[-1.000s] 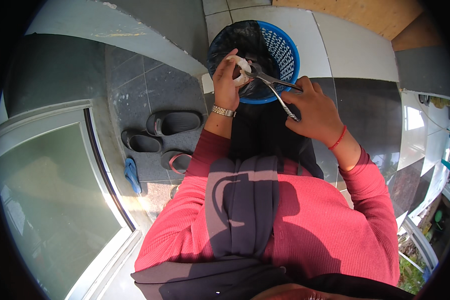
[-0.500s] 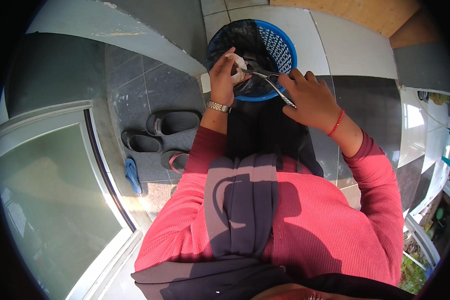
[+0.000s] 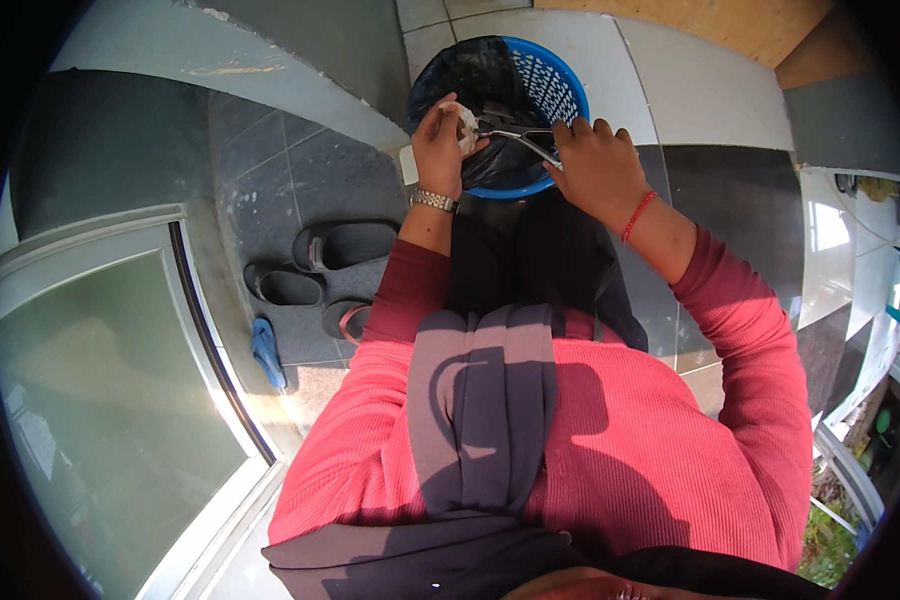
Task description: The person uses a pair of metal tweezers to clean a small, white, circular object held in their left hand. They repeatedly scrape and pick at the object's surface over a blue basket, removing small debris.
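One pale, rounded piece point(image 3: 464, 118), clasped in my left hand point(image 3: 435, 155) over a blue bin point(image 3: 550, 88); one metal tool point(image 3: 538, 147), tip at the piece, gripped in my right hand point(image 3: 600, 170); one black bag point(image 3: 465, 70), lining the bin; sandals point(image 3: 358, 246), to my left.

Left hand point(image 3: 436, 156) curled, right hand point(image 3: 600, 170) gripping, arms point(image 3: 735, 295) extended

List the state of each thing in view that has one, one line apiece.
Left hand: closed on the white piece
White piece: held up, partly hidden by fingers
Right hand: closed on the tool's handles
Tool: handles apart, tip at the white piece
Basket: upright, lined
Black bag: open, inside the basket
Black shoes: empty
Watch: worn
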A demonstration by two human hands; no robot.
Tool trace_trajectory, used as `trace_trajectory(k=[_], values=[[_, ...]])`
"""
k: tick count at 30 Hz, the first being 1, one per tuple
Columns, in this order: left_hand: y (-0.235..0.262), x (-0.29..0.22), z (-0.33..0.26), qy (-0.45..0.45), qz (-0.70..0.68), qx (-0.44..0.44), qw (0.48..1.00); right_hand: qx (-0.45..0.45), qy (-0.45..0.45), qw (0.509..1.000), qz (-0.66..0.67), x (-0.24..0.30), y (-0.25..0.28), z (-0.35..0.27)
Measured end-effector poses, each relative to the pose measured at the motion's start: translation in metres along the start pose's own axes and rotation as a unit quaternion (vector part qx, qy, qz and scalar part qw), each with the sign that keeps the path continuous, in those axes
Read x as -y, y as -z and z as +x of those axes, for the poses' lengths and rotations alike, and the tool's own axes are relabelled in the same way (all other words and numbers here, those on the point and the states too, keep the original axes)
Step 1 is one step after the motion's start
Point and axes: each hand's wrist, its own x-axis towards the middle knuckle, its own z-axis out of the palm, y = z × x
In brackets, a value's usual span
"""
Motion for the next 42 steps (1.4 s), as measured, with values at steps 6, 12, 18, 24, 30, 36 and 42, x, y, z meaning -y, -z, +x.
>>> trace_trajectory(k=[6, 12, 18, 24, 30, 36, 42], values=[[0.001, 0.002, 0.006, 0.007, 0.079, -0.011, 0.997, 0.045, -0.009, 0.996, 0.07, -0.01, -0.01, 0.006], [0.007, -0.007, 0.012, 0.068, 0.001, 0.037, 0.997, 0.052, -0.038, 0.988, 0.144, -0.017, -0.006, 0.004], [0.023, -0.018, 0.02, 0.158, -0.164, 0.178, 0.957, 0.091, -0.089, 0.929, 0.349, -0.052, -0.022, -0.001], [0.02, -0.025, 0.011, 0.101, -0.098, 0.208, 0.968, 0.084, 0.03, 0.884, 0.459, -0.063, -0.018, -0.01], [0.017, -0.02, 0.008, 0.053, -0.09, 0.165, 0.981, 0.161, 0.043, 0.877, 0.451, -0.05, -0.004, -0.007], [0.011, -0.016, 0.003, 0.008, -0.094, 0.141, 0.986, 0.147, 0.049, 0.898, 0.411, -0.037, 0.002, -0.01], [0.012, -0.012, 0.001, -0.001, -0.119, 0.115, 0.986, 0.092, 0.072, 0.939, 0.324, -0.028, 0.01, -0.016]])
